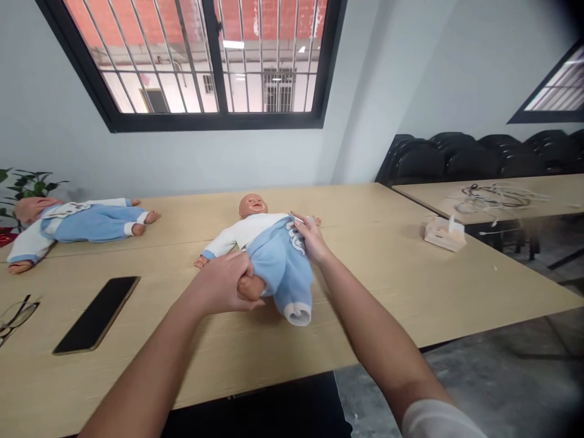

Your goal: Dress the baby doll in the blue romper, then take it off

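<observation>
A baby doll (253, 205) lies on its back on the table, its head toward the window. It wears a white long-sleeved top (225, 240) and light blue trousers (287, 267) with a cartoon face on them. My left hand (225, 283) is closed round the doll's lower leg, and the bare foot (252, 287) shows beside my fingers. My right hand (311, 238) grips the trousers near the waist, over the cartoon print. The other trouser leg ends in an open white cuff (298, 314) with no foot visible in it.
A second doll (91, 222) in similar clothes lies at the left. A black phone (98, 315) and glasses (18, 316) are on the near left of the table. A tissue box (444, 234) stands at the right. Cables (493, 198) lie on another table before stacked black chairs (479, 155).
</observation>
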